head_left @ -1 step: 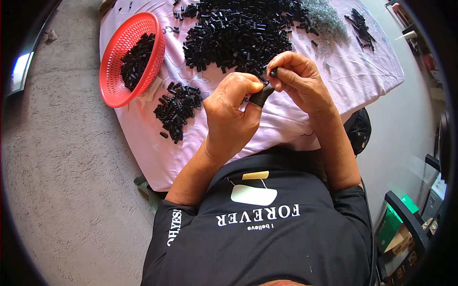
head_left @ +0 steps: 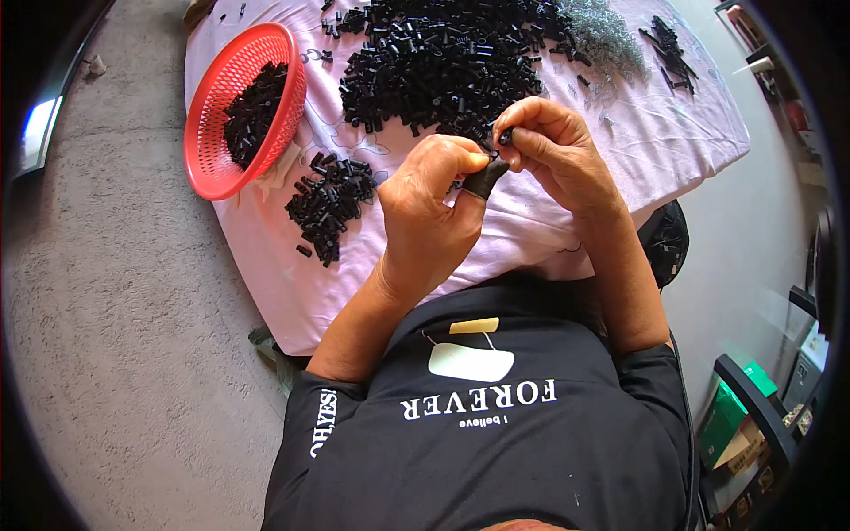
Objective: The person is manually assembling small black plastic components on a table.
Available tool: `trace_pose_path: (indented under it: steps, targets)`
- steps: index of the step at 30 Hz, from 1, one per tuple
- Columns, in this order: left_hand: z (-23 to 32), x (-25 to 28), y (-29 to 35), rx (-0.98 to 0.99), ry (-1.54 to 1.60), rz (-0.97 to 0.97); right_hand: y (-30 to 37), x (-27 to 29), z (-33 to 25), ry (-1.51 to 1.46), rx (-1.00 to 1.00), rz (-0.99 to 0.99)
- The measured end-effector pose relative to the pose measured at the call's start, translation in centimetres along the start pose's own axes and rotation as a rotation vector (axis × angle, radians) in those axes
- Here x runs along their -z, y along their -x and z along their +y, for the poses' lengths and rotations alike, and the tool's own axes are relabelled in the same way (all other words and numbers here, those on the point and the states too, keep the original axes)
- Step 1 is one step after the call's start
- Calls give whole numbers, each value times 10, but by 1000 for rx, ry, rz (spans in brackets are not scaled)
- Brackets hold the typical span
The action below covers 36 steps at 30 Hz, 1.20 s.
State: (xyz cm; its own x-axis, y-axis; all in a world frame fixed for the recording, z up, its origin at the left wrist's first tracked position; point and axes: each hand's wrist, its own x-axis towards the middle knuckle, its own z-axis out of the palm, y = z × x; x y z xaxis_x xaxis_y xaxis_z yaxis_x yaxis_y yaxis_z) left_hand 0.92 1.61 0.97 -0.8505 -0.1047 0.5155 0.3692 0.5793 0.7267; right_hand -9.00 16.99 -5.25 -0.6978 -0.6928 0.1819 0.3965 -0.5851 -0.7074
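My left hand is closed in a pinch, with a black cover over the end of its thumb. What sits between its fingertips is too small and hidden to make out. Close against it, my right hand pinches a small black plastic tube between thumb and forefinger. The fingertips of both hands nearly meet. Just beyond them spreads a large heap of black plastic tubes. A smaller pile of black tubes lies to the left of my left hand.
At the left of the pink cloth-covered table stands a red plastic basket, tilted, with black parts inside. Small metal springs are heaped at the far right, beside several thin black pieces. A green box is at the lower right.
My right hand has shifted very slightly to the left with the black plastic tube. The left hand looks unmoved.
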Motion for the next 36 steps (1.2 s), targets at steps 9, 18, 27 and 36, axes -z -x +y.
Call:
trace_pose_path:
  steps: [9,18,27,36]
  targets:
    - [-1,1,2,26,-15,-33,2,-3,-1,226,-26,10]
    - [-5,-2,3,-46,-10,7,2,-3,-1,240,-47,6]
    - [-9,-4,4,-110,-21,40,2,-6,-1,185,-55,5]
    - [-6,3,1,-86,-20,-37,1,-4,-1,249,0,-32]
